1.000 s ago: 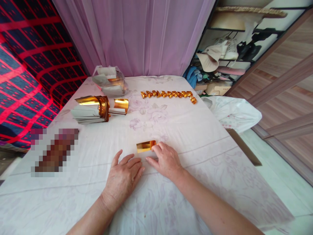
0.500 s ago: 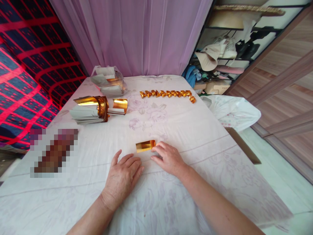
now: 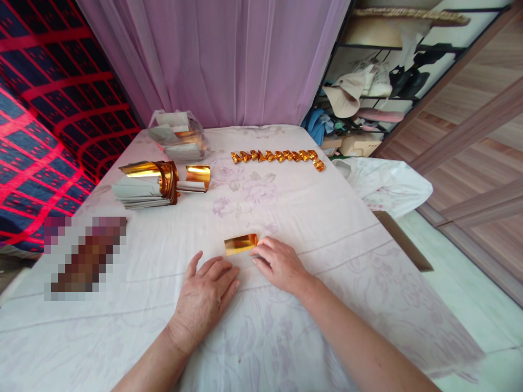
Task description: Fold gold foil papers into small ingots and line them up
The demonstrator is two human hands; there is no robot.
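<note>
A small strip of shiny gold foil paper lies on the cloth in front of me, its right end curling up a little. At that end is my right hand, with bent fingers touching the strip's edge and the thumb just below them. My left hand rests palm down on the cloth, below and left of the strip. Its fingers are stretched out and the thumb points away; nothing is in it.
Folded gold foil pieces form a row at the back. To the left stand a stack of foil papers, a separate foil sheet and a clear bag of papers. A white plastic bag sits beyond the right edge.
The view has shifted slightly. My right thumb is a little closer to the fingers; otherwise the hands and the gold strip stay in place.
</note>
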